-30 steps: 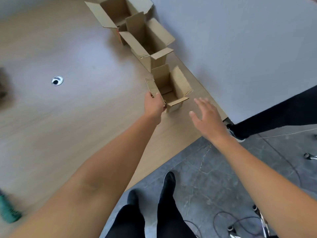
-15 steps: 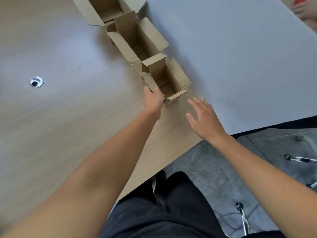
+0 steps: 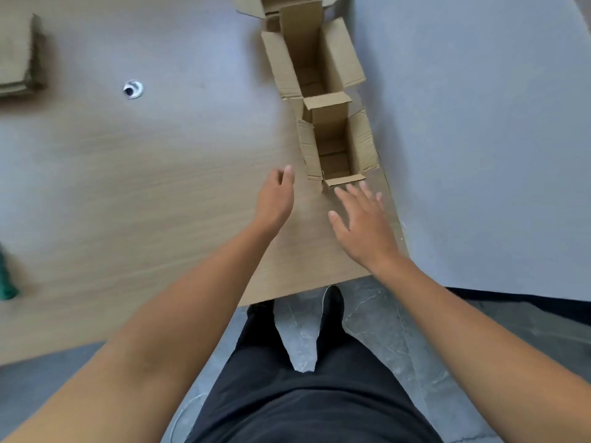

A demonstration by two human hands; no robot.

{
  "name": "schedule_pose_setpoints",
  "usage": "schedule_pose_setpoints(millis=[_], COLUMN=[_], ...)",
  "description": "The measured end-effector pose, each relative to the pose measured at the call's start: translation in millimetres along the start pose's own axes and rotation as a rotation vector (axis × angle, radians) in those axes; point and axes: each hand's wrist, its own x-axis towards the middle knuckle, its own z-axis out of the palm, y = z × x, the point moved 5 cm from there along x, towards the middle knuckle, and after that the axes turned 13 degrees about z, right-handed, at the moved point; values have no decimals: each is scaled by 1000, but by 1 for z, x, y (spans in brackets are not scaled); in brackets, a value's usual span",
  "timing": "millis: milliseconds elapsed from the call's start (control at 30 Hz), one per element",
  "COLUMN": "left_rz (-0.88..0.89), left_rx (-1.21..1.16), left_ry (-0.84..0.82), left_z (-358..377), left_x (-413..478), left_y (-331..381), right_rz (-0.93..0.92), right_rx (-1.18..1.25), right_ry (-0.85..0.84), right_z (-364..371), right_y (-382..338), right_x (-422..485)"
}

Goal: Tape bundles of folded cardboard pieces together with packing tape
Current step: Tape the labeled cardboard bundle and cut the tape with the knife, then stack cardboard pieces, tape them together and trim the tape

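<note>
Three open cardboard boxes stand in a row along the right side of the wooden table. The nearest small box touches the middle box; the far box is cut off by the top edge. My left hand hovers just left of the small box, fingers loosely curled, holding nothing. To the right, my right hand has its fingers spread, the tips just below the small box's front flap. A stack of flat folded cardboard lies at the far left. No tape roll is plainly visible.
A grey partition wall borders the table on the right. A round cable grommet sits in the tabletop. Part of a blurred green object shows at the left edge. My legs and shoes stand on the grey floor below.
My left hand has let go of the small box's left flap and drawn back. The small box now sits against the middle box. The view has swung, showing the flat cardboard stack.
</note>
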Motion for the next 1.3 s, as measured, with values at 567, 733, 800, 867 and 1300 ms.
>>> schedule_pose_setpoints(millis=[567, 733, 800, 867, 1300], left_rz=[-157, -163, -158, -165, -96], left_rx=[584, 599, 606, 590, 648], left_ry=[264, 320, 323, 337, 252], left_z=[-297, -393, -423, -450, -606], left_x=[-188, -203, -198, -186, -8], left_y=[-164, -199, -212, -226, -248], right_rz=[-518, -544, -551, -549, -354], right_rx=[-297, -323, -331, -332, -141], right_ry=[-181, -204, -221, -246, -182], right_z=[141, 187, 203, 222, 268], right_y=[-278, -355, -373, -391, -560], right_x=[-90, -121, -130, -133, 3])
